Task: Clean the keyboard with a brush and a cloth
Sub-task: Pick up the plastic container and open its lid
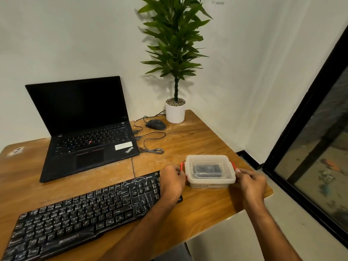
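A black keyboard (79,215) streaked with white dust lies diagonally across the front of the wooden table (199,144). To its right stands a clear plastic box (210,171) with a lid and red side clips; something dark shows inside. My left hand (172,180) pinches the red clip on the box's left side, its wrist above the keyboard's right end. My right hand (251,182) has its fingers curled at the red clip on the right side. No brush or cloth is plainly visible.
An open black laptop (84,129) sits at the back left. A black mouse (156,124) with loose cables lies beside a white pot holding a tall green plant (175,110). The table's right edge drops to the floor near a dark-framed window (308,147).
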`<state>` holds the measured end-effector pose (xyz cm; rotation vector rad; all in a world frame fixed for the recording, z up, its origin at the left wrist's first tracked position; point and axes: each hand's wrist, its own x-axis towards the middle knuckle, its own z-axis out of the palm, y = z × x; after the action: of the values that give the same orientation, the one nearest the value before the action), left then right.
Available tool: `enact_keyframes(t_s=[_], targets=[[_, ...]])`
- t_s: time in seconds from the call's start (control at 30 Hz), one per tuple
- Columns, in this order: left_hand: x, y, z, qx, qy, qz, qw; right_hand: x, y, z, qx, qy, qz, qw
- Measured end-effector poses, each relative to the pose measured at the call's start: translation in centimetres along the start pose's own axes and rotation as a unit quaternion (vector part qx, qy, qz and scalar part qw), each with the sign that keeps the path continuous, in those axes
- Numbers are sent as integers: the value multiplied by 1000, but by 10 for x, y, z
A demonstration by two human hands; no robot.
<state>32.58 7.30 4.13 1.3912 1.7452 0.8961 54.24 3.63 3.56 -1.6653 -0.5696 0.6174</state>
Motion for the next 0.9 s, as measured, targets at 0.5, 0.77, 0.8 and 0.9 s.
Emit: enact_keyframes(t_s=[0.5, 0.77, 0.8, 0.9], targets=[[0, 18, -14, 27, 7, 55, 998, -12, -19, -7, -126, -27, -128, 983], [10, 31, -19, -24, 25, 50, 998, -7, -35, -5, -114, -28, -123, 985], [12, 32, -20, -39, 22, 42, 998, -4, -34, -5, -105, -33, -111, 988], [17, 33, -18, -81, 3, 16, 997, 1, -33, -4, -57, -43, -76, 995]])
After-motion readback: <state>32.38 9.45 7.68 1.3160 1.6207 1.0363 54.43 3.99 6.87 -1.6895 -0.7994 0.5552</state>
